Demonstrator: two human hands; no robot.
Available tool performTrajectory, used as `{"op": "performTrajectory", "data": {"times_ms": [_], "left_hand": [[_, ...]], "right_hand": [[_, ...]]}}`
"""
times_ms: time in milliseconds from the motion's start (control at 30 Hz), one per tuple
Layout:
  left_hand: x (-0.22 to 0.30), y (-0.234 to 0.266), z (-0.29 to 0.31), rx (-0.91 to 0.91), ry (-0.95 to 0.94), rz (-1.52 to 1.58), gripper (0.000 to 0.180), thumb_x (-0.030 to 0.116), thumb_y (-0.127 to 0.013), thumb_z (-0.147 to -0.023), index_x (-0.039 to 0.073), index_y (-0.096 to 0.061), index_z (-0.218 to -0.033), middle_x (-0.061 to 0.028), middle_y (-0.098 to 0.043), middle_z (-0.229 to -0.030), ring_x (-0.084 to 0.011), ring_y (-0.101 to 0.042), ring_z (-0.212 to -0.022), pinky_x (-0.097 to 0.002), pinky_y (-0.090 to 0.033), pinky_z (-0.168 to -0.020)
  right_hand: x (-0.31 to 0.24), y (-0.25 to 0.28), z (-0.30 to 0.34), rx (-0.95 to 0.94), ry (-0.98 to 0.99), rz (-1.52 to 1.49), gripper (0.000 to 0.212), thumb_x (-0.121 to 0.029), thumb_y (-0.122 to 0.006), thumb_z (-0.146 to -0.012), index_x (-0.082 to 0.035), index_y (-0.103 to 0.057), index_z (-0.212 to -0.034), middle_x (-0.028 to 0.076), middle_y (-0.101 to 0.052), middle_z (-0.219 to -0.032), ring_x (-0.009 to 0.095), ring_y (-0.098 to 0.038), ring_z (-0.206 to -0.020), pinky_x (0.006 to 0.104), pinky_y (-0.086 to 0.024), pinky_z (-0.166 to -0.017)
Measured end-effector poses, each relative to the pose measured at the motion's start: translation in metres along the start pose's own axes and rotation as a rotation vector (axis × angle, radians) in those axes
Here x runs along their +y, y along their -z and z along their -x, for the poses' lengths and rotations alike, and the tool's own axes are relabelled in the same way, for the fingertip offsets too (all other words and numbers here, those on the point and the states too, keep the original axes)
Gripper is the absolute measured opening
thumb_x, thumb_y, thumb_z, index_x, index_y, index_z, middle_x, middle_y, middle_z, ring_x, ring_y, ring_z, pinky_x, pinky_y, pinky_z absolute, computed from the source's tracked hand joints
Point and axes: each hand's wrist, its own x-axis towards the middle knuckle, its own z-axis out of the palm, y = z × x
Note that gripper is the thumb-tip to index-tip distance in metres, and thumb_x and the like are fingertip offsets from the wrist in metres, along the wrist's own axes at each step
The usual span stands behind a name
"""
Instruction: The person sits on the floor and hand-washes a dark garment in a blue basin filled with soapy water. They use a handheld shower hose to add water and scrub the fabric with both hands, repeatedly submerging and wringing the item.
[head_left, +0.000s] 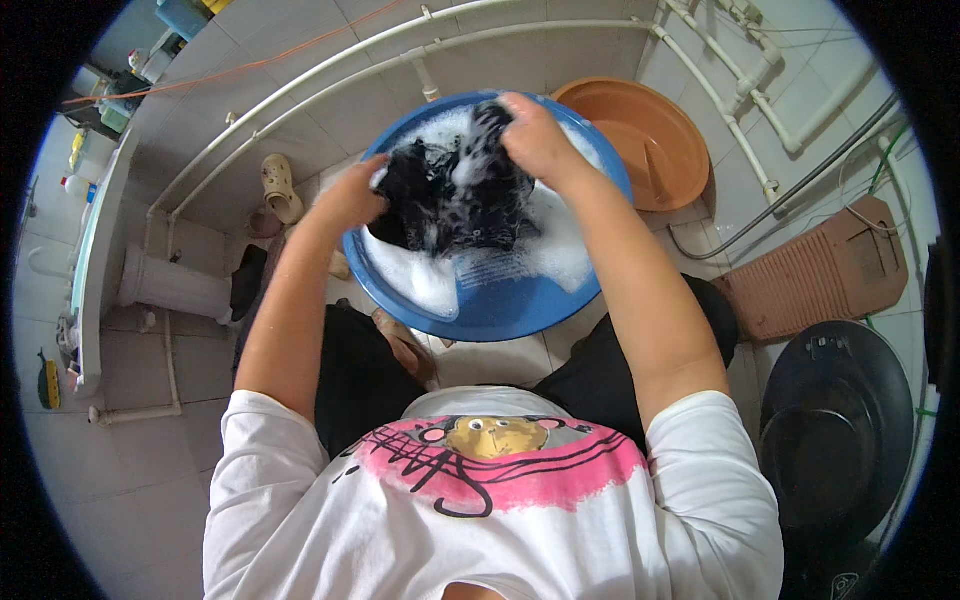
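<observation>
A wet black garment (465,205) hangs stretched between my two hands, over a blue basin (500,327) of soapy water. White foam (420,285) floats around the garment and clings to its middle and upper part. My left hand (352,195) grips the garment's left edge, close to the basin's left rim. My right hand (540,140) is closed on its upper right part, above the far side of the basin. The fingertips of both hands are partly hidden. What kind of garment it is cannot be made out.
Behind the blue basin at right lies an orange-brown basin (690,150). A brown washboard (815,270) and a black tub (838,430) lean at the right wall. White pipes (540,28) run along the back wall. A beige clog (280,190) stands at left.
</observation>
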Motion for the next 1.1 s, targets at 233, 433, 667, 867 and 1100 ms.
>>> {"op": "performTrajectory", "data": {"times_ms": [233,433,667,867,1100], "left_hand": [[0.057,-0.038,0.008,-0.189,-0.319,0.719,0.035,0.026,-0.069,-0.070,0.004,-0.059,-0.096,-0.0075,-0.063,-0.090,-0.0181,-0.059,-0.083,-0.0317,-0.045,-0.076],[0.029,-0.036,-0.003,-0.233,-0.239,2.192,0.033,0.018,-0.051,-0.079,-0.001,-0.054,-0.105,-0.0151,-0.058,-0.103,-0.0263,-0.057,-0.094,-0.0404,-0.045,-0.085],[0.004,-0.059,-0.033,-0.206,0.268,2.106,0.035,0.025,-0.060,-0.075,0.000,-0.055,-0.100,-0.0168,-0.059,-0.100,-0.0281,-0.059,-0.092,-0.0416,-0.047,-0.083],[0.046,-0.127,-0.023,0.060,0.266,0.941,0.094,0.033,-0.074,-0.065,0.004,-0.016,-0.134,-0.0246,-0.037,-0.126,-0.0323,-0.049,-0.108,-0.0379,-0.039,-0.091],[0.046,-0.148,-0.040,-0.136,0.004,0.226,0.058,0.019,-0.064,-0.067,0.010,-0.043,-0.120,-0.0213,-0.042,-0.122,-0.0360,-0.051,-0.103,-0.0389,-0.043,-0.086]], "right_hand": [[-0.024,-0.009,0.011,-0.298,-0.004,0.012,0.037,-0.003,-0.063,-0.066,-0.005,-0.054,-0.102,0.004,-0.053,-0.083,0.015,-0.053,-0.083,0.0262,-0.042,-0.077],[0.097,-0.014,0.038,-0.536,-0.256,0.017,0.056,-0.003,-0.067,-0.068,-0.007,-0.047,-0.121,0.004,-0.054,-0.108,0.015,-0.048,-0.099,0.0309,-0.037,-0.091],[0.148,0.033,0.009,0.153,-0.459,-0.370,0.033,-0.018,-0.051,-0.079,0.002,-0.050,-0.105,0.009,-0.057,-0.096,0.018,-0.053,-0.085,0.0306,-0.043,-0.074],[0.174,0.014,0.049,-0.161,-0.422,0.792,0.061,-0.030,-0.059,-0.076,-0.006,-0.038,-0.128,0.022,-0.046,-0.120,0.034,-0.043,-0.113,0.0359,-0.035,-0.094],[0.233,0.032,0.058,-0.612,-0.768,0.819,0.050,-0.025,-0.056,-0.074,0.001,-0.047,-0.115,0.021,-0.053,-0.109,0.033,-0.053,-0.096,0.0353,-0.043,-0.082]]}}
